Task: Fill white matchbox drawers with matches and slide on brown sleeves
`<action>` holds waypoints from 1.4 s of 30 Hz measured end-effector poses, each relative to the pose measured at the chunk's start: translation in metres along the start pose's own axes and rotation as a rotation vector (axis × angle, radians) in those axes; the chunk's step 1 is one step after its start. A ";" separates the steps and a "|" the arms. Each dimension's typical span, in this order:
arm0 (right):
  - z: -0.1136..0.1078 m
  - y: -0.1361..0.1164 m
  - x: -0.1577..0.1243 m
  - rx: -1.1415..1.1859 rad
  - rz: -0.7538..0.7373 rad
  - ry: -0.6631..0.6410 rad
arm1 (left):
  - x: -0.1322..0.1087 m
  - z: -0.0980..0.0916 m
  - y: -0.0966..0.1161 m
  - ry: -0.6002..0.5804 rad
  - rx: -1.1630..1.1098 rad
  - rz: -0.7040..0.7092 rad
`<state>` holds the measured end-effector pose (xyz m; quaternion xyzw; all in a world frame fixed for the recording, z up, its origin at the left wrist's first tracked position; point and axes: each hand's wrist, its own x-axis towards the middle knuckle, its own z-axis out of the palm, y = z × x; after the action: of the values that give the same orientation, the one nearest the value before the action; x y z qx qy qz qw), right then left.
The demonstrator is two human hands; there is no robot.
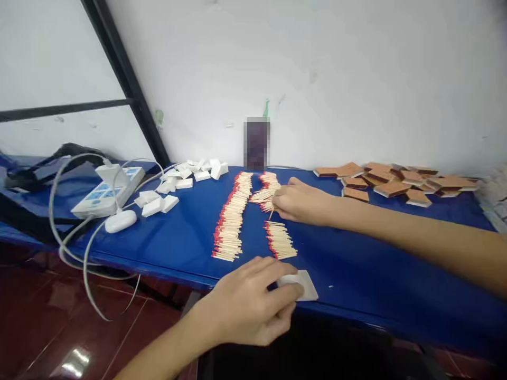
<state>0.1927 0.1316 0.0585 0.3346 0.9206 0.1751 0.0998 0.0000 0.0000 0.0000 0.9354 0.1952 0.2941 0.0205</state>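
My left hand (257, 301) is closed on a small white matchbox tray (310, 287) at the front edge of the blue table, thumb and fingers over its left part. Farther back, my right hand (299, 201) is pinched at the right-hand row of red-tipped matchsticks (282, 240). A matchstick (271, 214) pokes out below its fingertips; how many are in the pinch is hidden. The row has a gap just below this hand. To the left lies a longer row of matchsticks (230, 221), heads mostly pointing left.
White matchbox trays (184, 183) are scattered at the back left. Brown matchbox sleeves (392, 188) lie piled at the back right. A power strip (109, 192) with a white plug and looping cables (85, 258) occupies the left end. A dark pixelated object (256, 143) stands against the wall.
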 end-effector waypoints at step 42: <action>0.001 0.009 0.002 0.113 -0.247 0.085 | -0.003 0.007 -0.005 0.049 -0.022 0.140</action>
<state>0.1966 0.1401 0.0606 0.2162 0.9665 0.1231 0.0627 -0.0005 0.0036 -0.0079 0.9390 0.1266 0.3198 0.0054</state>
